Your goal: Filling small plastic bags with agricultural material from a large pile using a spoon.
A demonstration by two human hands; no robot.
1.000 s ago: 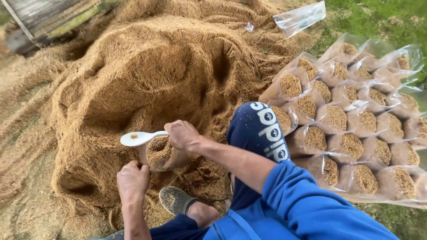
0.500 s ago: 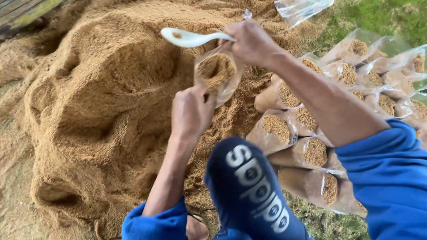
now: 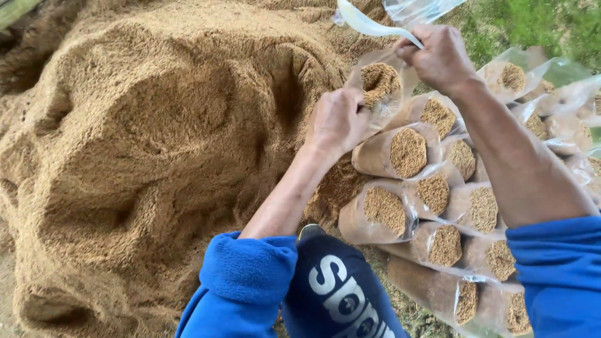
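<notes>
The clear plastic bag [image 3: 380, 84] in the left hand's [image 3: 338, 122] grip shows golden-brown husk. The right hand [image 3: 438, 57] holds a white spoon [image 3: 369, 24]. Sleeves [image 3: 247, 281] are bright blue; the heap [image 3: 144, 144] left of the grip is tan.

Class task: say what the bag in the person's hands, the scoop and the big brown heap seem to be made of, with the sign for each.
Clear tube-shaped bag: thin, glossy plastic film, going by its see-through, crinkled, shiny wall. White scoop in the right hand: probably smooth moulded plastic, with an even, faintly translucent white. Big tan heap: loose, dry, matte plant matter, perhaps husks or sawdust; it looks grainy and fibrous.
</notes>
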